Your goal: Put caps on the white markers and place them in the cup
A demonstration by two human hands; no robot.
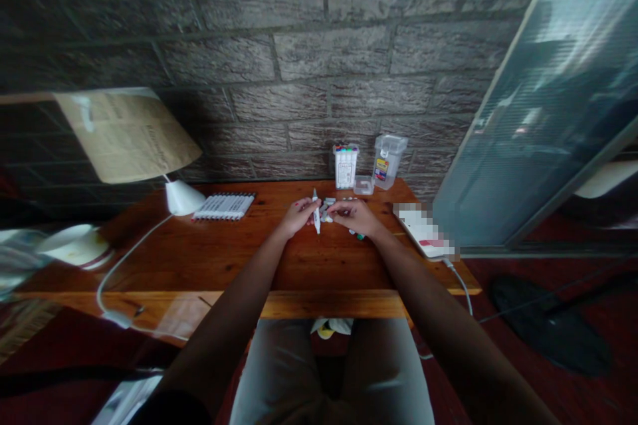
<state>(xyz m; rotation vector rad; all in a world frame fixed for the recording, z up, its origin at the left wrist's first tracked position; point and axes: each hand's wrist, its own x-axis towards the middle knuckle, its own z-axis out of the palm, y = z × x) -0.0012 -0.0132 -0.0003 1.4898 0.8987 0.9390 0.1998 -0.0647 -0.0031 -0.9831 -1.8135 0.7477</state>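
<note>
A white marker (317, 222) with a grey tip end stands nearly upright in my left hand (299, 215), the fingers closed around its middle. Just to the right, my right hand (357, 215) has its thumb and fingertips drawn together in a pinch; what they hold, if anything, is too small to make out. Small grey and white pieces (329, 201), which look like marker caps, lie on the wooden table (319, 265) between my hands. A green-ended piece (360, 236) shows beneath my right hand, partly hidden by it.
A row of white markers (224, 206) lies left, beside a lamp (183, 198). At the back stand a clear case of markers (345, 169), a clear lid (363, 185) and a clear plastic box (389, 161). A corded white device (423, 231) lies right; a cup (77, 246) stands left.
</note>
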